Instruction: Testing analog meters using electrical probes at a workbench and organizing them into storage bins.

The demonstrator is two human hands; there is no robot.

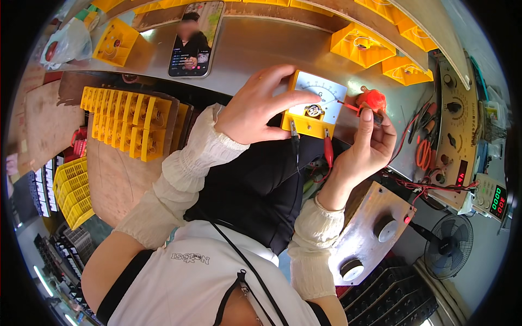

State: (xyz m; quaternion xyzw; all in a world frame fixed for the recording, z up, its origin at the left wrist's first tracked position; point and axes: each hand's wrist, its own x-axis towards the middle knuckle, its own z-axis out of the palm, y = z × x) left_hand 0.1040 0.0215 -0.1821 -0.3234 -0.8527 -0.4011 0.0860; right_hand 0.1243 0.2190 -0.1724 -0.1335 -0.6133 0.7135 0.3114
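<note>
A person's left hand [255, 106] grips a yellow meter [315, 106] with a white dial face by its left edge, fingers curled over the top, holding it just above the metal tabletop [261, 49]. The right hand [370, 144], just right of the meter, is closed around a small red-handled tool [371, 100], whose tip touches the meter's right side. Two clips [311, 142], one black and one red, hang from the meter's lower edge, below the left hand's fingertips. Beyond the left hand a phone [194, 39] lies on the tabletop. Far left of that hand stands a row of yellow meter cases [128, 119]; orange pliers [424, 152] lie right of the right hand.
</note>
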